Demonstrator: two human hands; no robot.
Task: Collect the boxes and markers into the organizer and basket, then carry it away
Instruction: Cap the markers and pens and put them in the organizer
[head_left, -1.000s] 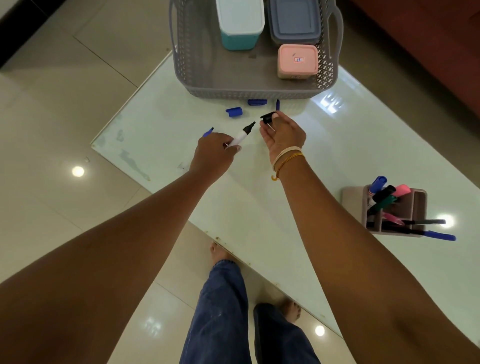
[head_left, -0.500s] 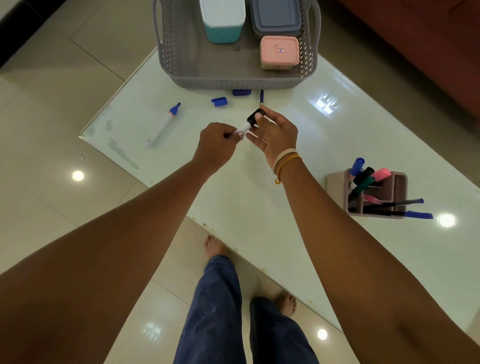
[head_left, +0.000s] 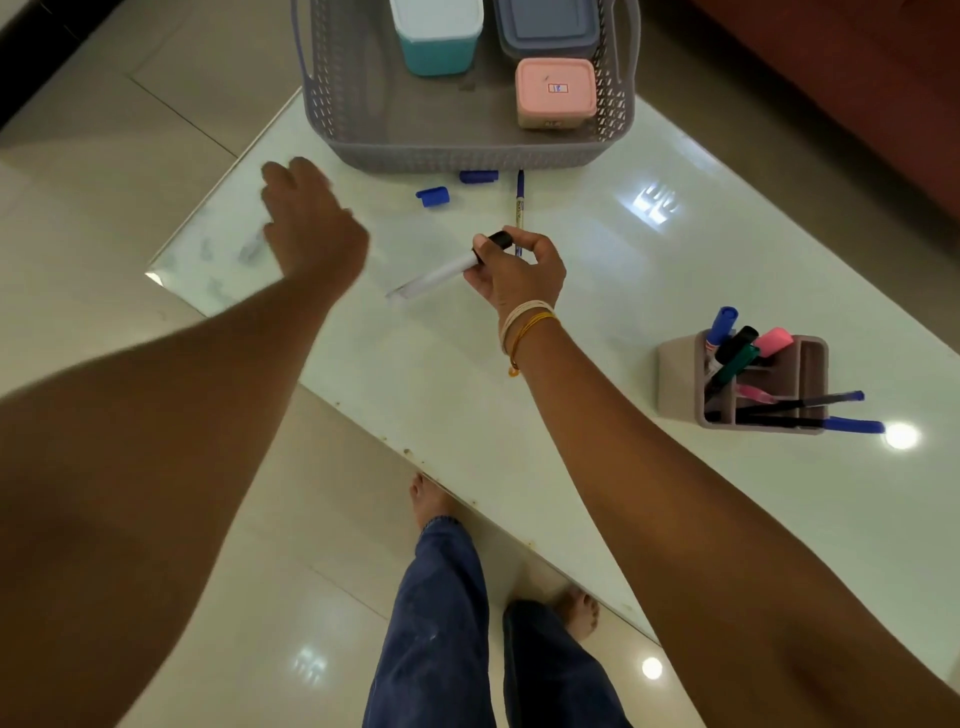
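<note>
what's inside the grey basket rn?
Three lidded boxes sit in the grey basket: teal box, grey-blue box, pink box. Their lids hide any contents, and the basket's far end is out of frame.

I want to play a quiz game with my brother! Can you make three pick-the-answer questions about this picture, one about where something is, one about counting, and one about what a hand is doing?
1. Where is the pink box?
A. In the grey basket
B. In the marker organizer
C. On the floor

2. How many boxes are in the basket?
A. One
B. Three
C. Five

3. What is the right hand doing?
A. Resting flat on the table
B. Holding the black-capped marker
C. Lifting the basket

Answers:
1. A, the pink box sits inside the basket's near right corner.
2. B, a teal box, a blue-grey box and the pink one.
3. B, its fingers curl round the marker near its cap.
</note>
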